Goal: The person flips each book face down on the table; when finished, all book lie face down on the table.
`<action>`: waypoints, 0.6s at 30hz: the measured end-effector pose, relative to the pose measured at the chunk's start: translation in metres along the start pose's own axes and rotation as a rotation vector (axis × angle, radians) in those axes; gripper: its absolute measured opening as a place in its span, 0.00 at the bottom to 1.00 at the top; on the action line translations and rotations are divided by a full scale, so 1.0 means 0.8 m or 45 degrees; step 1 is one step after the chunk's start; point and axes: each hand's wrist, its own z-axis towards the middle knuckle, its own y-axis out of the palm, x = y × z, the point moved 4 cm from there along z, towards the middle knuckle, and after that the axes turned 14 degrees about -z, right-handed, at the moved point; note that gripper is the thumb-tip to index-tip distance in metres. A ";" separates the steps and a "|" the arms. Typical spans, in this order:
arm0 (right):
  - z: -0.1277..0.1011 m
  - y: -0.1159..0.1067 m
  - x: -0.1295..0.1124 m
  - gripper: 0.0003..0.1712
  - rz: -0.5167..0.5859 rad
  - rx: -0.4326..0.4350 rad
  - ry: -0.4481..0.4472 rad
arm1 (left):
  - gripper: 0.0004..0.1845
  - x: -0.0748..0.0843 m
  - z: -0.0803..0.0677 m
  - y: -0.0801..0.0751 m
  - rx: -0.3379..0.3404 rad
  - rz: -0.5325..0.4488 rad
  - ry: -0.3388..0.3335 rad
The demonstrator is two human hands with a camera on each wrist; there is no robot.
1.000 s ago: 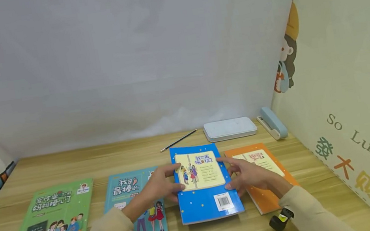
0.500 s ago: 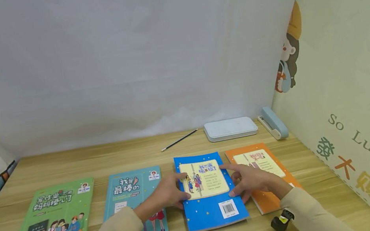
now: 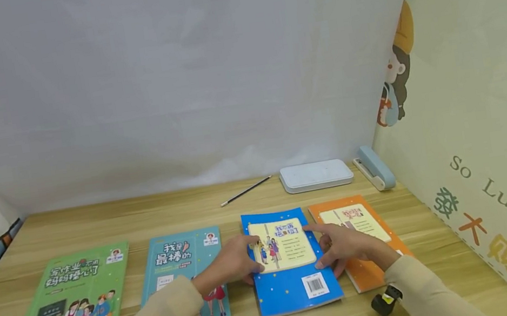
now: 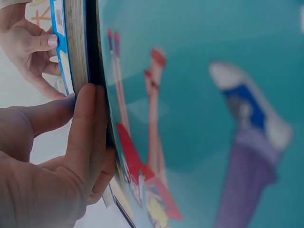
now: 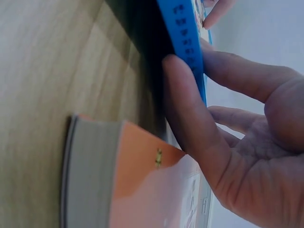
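Both of my hands hold a blue book [image 3: 292, 286], back cover up with its barcode toward me. My left hand [image 3: 233, 262] grips its left edge, thumb on the cover; the left wrist view shows fingers along the page block [image 4: 76, 42]. My right hand [image 3: 347, 245] grips the right edge, thumb on top and a finger under the spine [image 5: 184, 47]. A dark shadow lies beneath the book in the right wrist view, close over the table. A teal book [image 3: 171, 252] lies left of it, partly hidden by my left arm. On its right lies an orange book [image 3: 366, 272], partly covered by my right hand.
A green book [image 3: 80, 285] lies at the far left of the wooden table [image 3: 144, 218]. At the back are a pencil [image 3: 246, 191], a pale blue pencil case [image 3: 316, 176] and a blue stapler [image 3: 374, 168]. A decorated wall [image 3: 479, 91] bounds the right side.
The blue book has come down toward me and slightly right, with both hands keeping hold of it. My left arm has shifted right along with it. The other books stay put.
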 end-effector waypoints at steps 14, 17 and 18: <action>-0.006 -0.004 -0.012 0.46 -0.141 0.070 0.087 | 0.36 0.006 -0.002 0.000 0.012 0.098 -0.013; -0.006 -0.006 -0.015 0.42 -0.175 0.083 0.108 | 0.36 0.007 -0.003 0.000 0.019 0.139 -0.024; -0.007 -0.006 -0.016 0.41 -0.180 0.086 0.113 | 0.36 0.007 -0.003 0.000 0.023 0.157 -0.022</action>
